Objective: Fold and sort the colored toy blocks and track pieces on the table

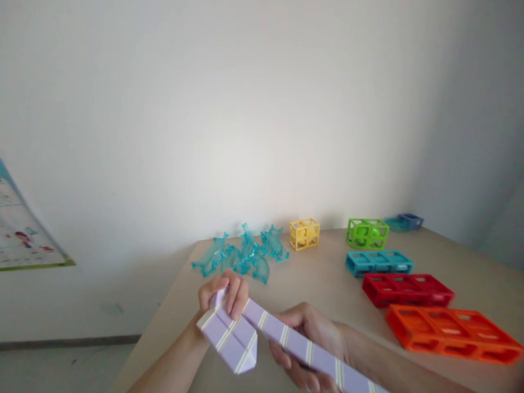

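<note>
A lilac necktie [235, 341] with pale double stripes is held up between my two hands above the table. My left hand [229, 292] pinches it where it bends over, and the broad pointed end hangs down below the fingers. From there the other length runs as a slanting strip toward the lower right. My right hand [313, 338] is closed around that strip, with the fingers curled beneath it and partly hidden. The strip's far end runs out of the bottom of the view.
On the table [319, 273] lie a pile of clear teal plastic pieces [249, 254], a yellow frame block [304, 234] and a green one [367, 234]. Teal [380, 263], red [407, 290] and orange [452, 333] frames line the right. A blue container [410, 221] stands at the back corner.
</note>
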Available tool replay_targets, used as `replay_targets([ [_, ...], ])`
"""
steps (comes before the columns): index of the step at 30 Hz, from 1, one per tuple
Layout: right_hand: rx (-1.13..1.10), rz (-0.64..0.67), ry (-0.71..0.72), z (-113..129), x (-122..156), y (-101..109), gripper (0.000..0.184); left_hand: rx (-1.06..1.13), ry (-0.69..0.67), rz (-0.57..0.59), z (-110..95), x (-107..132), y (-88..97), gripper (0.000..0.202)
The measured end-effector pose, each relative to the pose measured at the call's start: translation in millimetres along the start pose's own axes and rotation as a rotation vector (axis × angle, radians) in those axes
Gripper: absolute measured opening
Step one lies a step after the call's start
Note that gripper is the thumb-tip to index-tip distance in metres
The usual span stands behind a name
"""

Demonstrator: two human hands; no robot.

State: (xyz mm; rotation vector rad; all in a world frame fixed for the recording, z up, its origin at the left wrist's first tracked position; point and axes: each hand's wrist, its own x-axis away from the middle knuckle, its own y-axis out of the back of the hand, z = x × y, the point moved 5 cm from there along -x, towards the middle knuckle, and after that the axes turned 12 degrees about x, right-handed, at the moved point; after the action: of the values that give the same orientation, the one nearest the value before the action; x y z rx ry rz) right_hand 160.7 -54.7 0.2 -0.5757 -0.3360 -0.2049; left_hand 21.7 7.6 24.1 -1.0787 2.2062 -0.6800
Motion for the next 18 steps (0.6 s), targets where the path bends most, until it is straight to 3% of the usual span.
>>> replay_targets([
  [3, 0.072, 0.025, -0.100, -6, 1, -6, 0.064, 0.023, 0.242, 0.113, 16, 3, 6.5, 0.061],
  [5, 0.102, 0.013, -0.097, -8, -1, -5, 0.066, 0.036, 0.307, 0.121, 19, 3, 7.0, 0.064],
  [9, -0.026, -0.148, 0.118, -3, -10, 10, 0.063, 0.187, 0.080, -0.242, 5, -7, 10.8, 0.034],
  [12, -0.099, -0.330, 0.353, 4, -11, 23, 0.054, 0.210, 0.024, -0.459, 4, -12, 12.5, 0.032],
  [15, -0.092, -0.509, 0.466, 7, -8, 30, 0.050, 0.096, -0.004, -0.526, 10, -17, 14.6, 0.028],
  [18, -0.055, -0.620, 0.454, 6, -5, 31, 0.049, -0.046, -0.082, -0.487, 15, -20, 13.8, 0.030],
])
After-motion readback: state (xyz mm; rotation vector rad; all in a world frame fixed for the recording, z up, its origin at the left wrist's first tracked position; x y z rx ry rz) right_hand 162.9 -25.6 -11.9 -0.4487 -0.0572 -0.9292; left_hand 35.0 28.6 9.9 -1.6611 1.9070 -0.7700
